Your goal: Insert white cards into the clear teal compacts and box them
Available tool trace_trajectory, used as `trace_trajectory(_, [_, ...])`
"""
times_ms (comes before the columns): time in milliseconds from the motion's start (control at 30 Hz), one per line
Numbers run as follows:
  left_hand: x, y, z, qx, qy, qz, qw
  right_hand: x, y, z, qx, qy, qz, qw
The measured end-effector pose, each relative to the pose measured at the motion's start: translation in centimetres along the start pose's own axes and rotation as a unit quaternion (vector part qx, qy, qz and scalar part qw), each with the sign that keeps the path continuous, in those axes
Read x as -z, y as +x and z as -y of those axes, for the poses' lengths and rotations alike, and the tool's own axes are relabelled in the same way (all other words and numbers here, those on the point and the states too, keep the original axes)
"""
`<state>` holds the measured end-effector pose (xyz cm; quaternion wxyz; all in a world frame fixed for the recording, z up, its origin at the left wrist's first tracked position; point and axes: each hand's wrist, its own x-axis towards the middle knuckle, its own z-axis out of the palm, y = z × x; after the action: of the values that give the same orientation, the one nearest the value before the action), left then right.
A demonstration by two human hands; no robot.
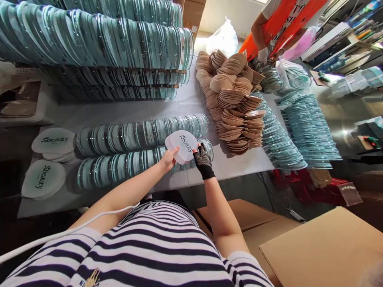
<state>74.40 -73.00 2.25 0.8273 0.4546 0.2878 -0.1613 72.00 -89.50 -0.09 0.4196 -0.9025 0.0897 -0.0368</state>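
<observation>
While our bare left hand (169,158) pinches the near left edge with the thumb on top, our right hand (204,158), in a black fingerless glove, grips the right edge of a rounded white piece (184,144). Both hands are closed on it, above the end of the nearer rows of clear discs. A second edge shows beneath, so we may be holding more than one; we cannot tell how many.

We judge it light, flat and fairly stiff, perhaps smooth enough to slip. Whether it is brittle we cannot tell, so we would hold it by the rim with light pressure, clear of the print. Dark script on it reads "beauty", after a small flourish we cannot make out.

Under and beside our hands, two short rows of clear discs (109,137) stand on edge on the white-covered table (243,164). At their left end lie two piles of white pieces (44,179), their tops also reading "beauty". Beyond are long, tall rows of bluish discs (119,40); to the right, heaped brown pieces (237,84) and more bluish stacks (312,127). Farther off, a co-worker in an orange vest (277,26) handles discs; the shirt lettering is only partly readable, "TO" at the top.
</observation>
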Motion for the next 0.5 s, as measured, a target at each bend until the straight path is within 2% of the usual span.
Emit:
trace_trajectory(67, [0.9,-0.4,0.1,-0.020,0.019,0.006,1.000,-0.5,-1.3,2.0,0.073,-0.029,-0.004,0.997])
trace_trajectory(133, [1.6,-0.6,0.1,-0.032,0.031,0.027,0.999,-1.2,-2.5,3.7,0.108,-0.038,0.020,0.993])
trace_trajectory(167, [1.9,-0.7,0.1,-0.030,0.031,0.039,0.998,-1.4,-2.9,4.3,0.094,-0.035,0.042,0.994])
trace_trajectory(233, [1.9,-0.6,-0.4,-0.018,0.020,0.045,0.999,-1.5,-3.5,4.6,0.006,-0.026,0.046,0.999])
trace_trajectory(300, [1.7,-0.3,-1.3,-0.019,-0.004,0.006,1.000,-0.9,-4.3,3.9,-0.096,-0.038,-0.011,0.995])
trace_trajectory(333, [1.5,-0.1,-1.9,-0.028,-0.019,-0.019,0.999,-0.4,-5.2,3.3,-0.119,-0.054,-0.041,0.991])
trace_trajectory(400, [1.4,0.5,-3.0,-0.050,-0.042,-0.066,0.996,0.6,-7.7,1.8,-0.091,-0.091,-0.051,0.990])
trace_trajectory(500, [1.6,1.4,-4.1,-0.048,-0.050,-0.099,0.993,1.0,-12.3,0.0,0.021,-0.126,0.039,0.991])
